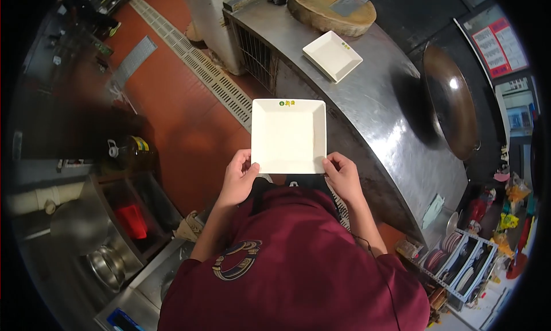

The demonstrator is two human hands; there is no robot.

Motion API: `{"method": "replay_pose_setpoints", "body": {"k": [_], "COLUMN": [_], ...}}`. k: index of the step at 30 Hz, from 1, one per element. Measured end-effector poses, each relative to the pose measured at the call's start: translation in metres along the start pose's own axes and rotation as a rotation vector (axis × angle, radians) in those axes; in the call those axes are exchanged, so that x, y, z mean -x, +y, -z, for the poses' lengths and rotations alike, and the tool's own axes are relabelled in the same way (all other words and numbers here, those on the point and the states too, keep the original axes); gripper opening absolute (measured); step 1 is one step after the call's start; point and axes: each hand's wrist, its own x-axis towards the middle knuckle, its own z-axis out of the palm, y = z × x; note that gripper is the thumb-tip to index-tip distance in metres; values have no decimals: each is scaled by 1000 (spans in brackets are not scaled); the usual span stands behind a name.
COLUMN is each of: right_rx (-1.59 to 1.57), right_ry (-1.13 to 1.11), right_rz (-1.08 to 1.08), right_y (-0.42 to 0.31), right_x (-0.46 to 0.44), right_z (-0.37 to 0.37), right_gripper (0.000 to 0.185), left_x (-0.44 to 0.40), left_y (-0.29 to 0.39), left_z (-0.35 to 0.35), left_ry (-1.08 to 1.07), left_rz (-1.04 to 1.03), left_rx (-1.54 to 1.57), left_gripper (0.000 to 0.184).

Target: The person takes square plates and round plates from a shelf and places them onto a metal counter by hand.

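Observation:
A square white plate (288, 137) with a small green and yellow mark on its far rim is held out in front of my body. My left hand (240, 173) grips its near left corner, thumb on top and fingers underneath. At the near right corner my right hand (341, 173) is closed on the same plate in the same way. The plate's inside holds nothing. A second square white plate (333, 56) with a similar mark lies on the steel counter (367, 110), beyond the first plate and to its right.
A round wooden chopping block (321, 12) with a cleaver (350, 5) on it stands at the counter's far end. A large wok (450, 101) leans at the right. A floor drain grate (201, 70) crosses the red floor. Steel bowls (107, 266) sit at lower left.

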Motion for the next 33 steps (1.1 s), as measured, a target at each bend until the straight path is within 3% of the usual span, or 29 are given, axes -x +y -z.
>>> {"method": "replay_pose_setpoints", "body": {"k": [11,20,33], "right_rx": [34,-1,-134], "right_ry": [124,75,159], "right_rz": [-9,-22,-115], "right_y": [-12,-17,-20], "right_x": [-21,-101,-199], "right_z": [-3,17,75], "right_gripper": [20,21,22], "left_x": [-59,-133,-280], "left_y": [14,38,53], "left_z": [8,-5,-50], "left_ry": [-126,-84,-236], "left_rz": [46,68,99], "left_rx": [-33,-117,-204], "left_gripper": [23,25,24]}}
